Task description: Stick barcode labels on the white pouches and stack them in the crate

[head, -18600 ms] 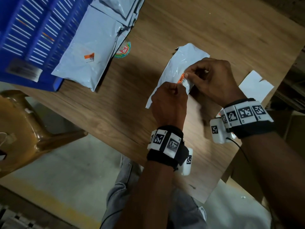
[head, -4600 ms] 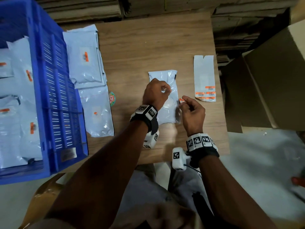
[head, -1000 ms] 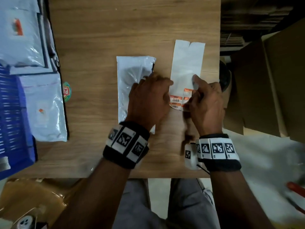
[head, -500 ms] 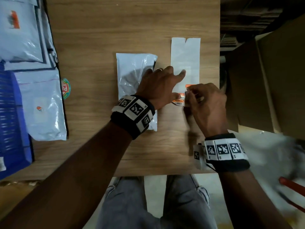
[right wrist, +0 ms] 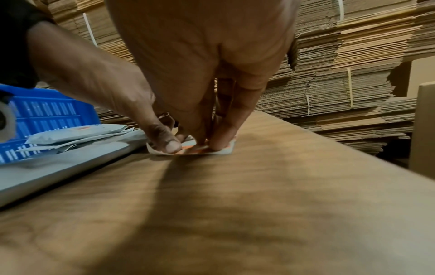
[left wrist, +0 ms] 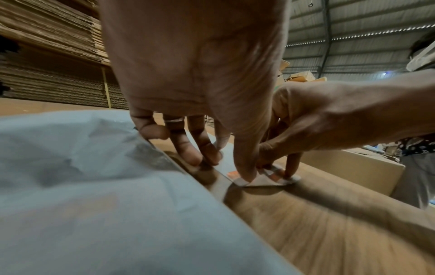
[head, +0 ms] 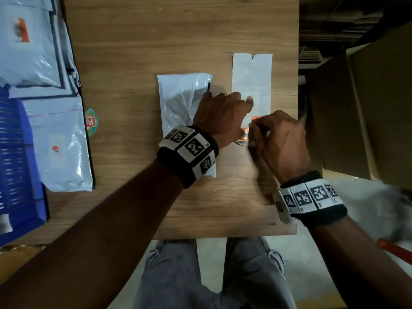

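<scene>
white pouch [head: 180, 103] flat on table, label sheet [head: 253, 81] beside, w/ orange labels [head: 245, 132]

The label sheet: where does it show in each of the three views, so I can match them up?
Head: label sheet right of centre, beside the white pouch.
Left wrist: label sheet, centre, its near end under the fingertips.
Right wrist: label sheet, centre, its near edge.
Shared landmark: left thumb pressing the near corner.

Head cam: top-down over the bench [head: 138, 52], wide, both wrists in frame, crate at left edge. Left wrist cam: low, close behind the left hand [left wrist: 195, 61], facing along the fingers [left wrist: 188, 148] toward stacked cardboard. Right wrist cam: same low angle behind the right hand [right wrist: 200, 46]. All three share the label sheet [head: 252, 74] at mid-frame.
</scene>
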`<act>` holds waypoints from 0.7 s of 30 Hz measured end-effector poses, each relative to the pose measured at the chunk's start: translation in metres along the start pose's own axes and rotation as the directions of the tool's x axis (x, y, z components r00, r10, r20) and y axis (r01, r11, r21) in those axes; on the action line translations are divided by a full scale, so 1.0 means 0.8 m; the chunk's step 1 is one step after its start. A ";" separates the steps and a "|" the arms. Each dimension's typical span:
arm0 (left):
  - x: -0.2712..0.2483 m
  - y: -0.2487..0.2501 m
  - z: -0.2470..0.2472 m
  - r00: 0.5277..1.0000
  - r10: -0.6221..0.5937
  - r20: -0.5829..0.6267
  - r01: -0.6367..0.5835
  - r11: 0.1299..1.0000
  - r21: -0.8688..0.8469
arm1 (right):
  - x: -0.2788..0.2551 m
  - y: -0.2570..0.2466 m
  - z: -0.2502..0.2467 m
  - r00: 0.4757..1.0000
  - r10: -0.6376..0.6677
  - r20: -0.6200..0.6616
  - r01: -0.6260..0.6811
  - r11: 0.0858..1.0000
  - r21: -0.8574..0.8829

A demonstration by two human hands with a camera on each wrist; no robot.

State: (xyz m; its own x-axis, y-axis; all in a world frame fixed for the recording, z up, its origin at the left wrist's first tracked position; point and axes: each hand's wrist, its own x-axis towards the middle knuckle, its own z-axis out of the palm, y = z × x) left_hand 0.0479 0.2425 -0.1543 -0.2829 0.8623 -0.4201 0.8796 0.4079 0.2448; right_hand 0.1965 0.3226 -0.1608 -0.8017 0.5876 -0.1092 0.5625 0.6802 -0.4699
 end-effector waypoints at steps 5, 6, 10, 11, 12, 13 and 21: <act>-0.001 -0.003 0.003 1.000 -0.009 -0.001 0.009 1.000 -0.028 | 0.001 -0.009 0.000 0.999 -0.002 0.044 0.005 0.997 -0.071; -0.001 -0.003 0.003 1.000 -0.009 0.001 0.009 1.000 -0.029 | 0.001 -0.010 -0.001 0.999 -0.007 0.050 0.012 0.996 -0.085; 0.001 -0.004 0.003 1.000 -0.010 0.014 0.010 0.999 -0.038 | 0.004 -0.012 -0.005 0.997 -0.039 0.073 0.047 0.992 -0.119; 0.001 -0.005 0.003 1.000 -0.009 0.013 0.010 0.999 -0.039 | 0.004 -0.011 -0.004 0.996 -0.044 0.080 0.053 0.991 -0.119; 0.001 -0.005 0.004 1.000 -0.009 0.014 0.010 0.999 -0.040 | 0.005 -0.010 -0.004 0.995 -0.045 0.086 0.056 0.991 -0.120; 0.000 -0.005 0.004 1.000 -0.011 0.015 0.011 0.999 -0.041 | 0.006 -0.009 -0.004 0.995 -0.044 0.089 0.055 0.991 -0.123; 0.000 -0.008 0.005 1.000 -0.013 0.027 0.016 0.997 -0.082 | 0.009 0.001 0.007 0.993 -0.097 0.064 0.103 0.990 -0.099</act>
State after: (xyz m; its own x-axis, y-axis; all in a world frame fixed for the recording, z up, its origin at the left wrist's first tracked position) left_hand 0.0441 0.2385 -0.1594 -0.2842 0.8482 -0.4470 0.8408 0.4446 0.3090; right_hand 0.1902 0.3246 -0.1671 -0.8639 0.4894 -0.1186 0.4939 0.7775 -0.3893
